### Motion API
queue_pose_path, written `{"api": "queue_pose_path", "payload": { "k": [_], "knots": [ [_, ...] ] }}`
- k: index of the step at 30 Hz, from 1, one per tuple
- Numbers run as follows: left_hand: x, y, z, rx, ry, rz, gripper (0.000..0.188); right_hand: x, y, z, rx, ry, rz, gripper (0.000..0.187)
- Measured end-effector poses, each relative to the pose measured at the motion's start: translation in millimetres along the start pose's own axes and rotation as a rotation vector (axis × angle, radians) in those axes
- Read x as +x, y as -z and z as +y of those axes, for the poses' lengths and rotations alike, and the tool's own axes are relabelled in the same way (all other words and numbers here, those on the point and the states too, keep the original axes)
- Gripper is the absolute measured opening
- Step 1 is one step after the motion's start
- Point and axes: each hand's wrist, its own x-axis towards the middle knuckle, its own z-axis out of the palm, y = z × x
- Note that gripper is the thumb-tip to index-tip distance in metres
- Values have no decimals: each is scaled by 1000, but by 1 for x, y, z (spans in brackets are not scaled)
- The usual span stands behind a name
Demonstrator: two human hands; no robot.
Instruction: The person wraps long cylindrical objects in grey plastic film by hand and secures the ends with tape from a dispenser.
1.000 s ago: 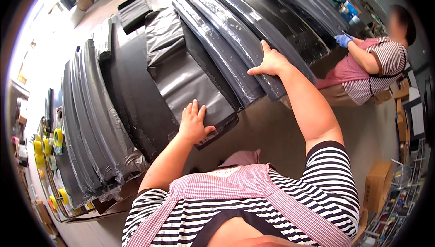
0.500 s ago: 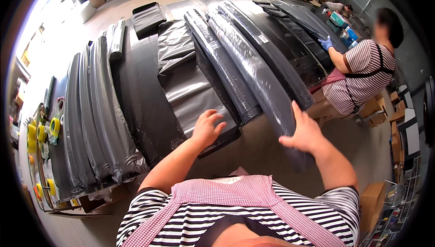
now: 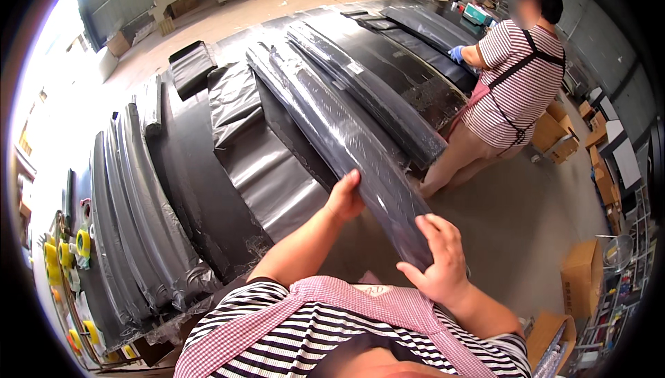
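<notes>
A long dark roll in clear shiny wrap (image 3: pixel 374 180) slants across the black-covered table, its near end jutting past the edge toward me. My left hand (image 3: pixel 346 198) grips its left side, thumb on top and the other fingers hidden beneath. At the near end my right hand (image 3: pixel 441 260) touches the roll with fingers apart and thumb spread. To the right lies another wrapped dark roll (image 3: pixel 388 97). Left of my roll is a folded sheet of glossy black film (image 3: pixel 260 170).
Several long black wrapped bundles (image 3: pixel 142 191) lie at the table's left. Yellow tape rolls (image 3: pixel 83 243) hang on a rack beside them. A co-worker in a striped shirt (image 3: pixel 516 80) stands on the right, a blue-gloved hand at the table. Cardboard boxes (image 3: pixel 582 277) stand lower right.
My left hand has come down onto the roll and taken hold of its side. The roll's near part has shifted left. The right hand has moved to its end. The view has shifted too.
</notes>
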Motion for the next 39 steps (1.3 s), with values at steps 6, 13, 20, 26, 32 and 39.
{"api": "queue_pose_path", "payload": {
  "k": [6, 13, 20, 26, 32, 39],
  "knots": [
    [-36, 24, 13, 46, 20, -195, 79, -68, -21, 76, 440, -574, -309, 114],
    [-57, -5, 19, -134, -123, -48, 91, -62, -96, 90, 823, -15, -130, 74],
    [-66, 26, -31, -129, 75, 131, 53, 6, -128, 97, 1490, -153, -1016, 104],
    [-124, -53, 33, 60, -159, 573, 46, -49, -116, 101, 1467, -420, -874, 91],
    [-147, -38, 26, -87, -433, 410, 32, -45, -134, 132, 1408, -308, -1061, 95],
    [-100, -3, 52, 1341, -382, 745, 19, -37, -143, 114, 1912, -567, -1015, 91]
  ]
}}
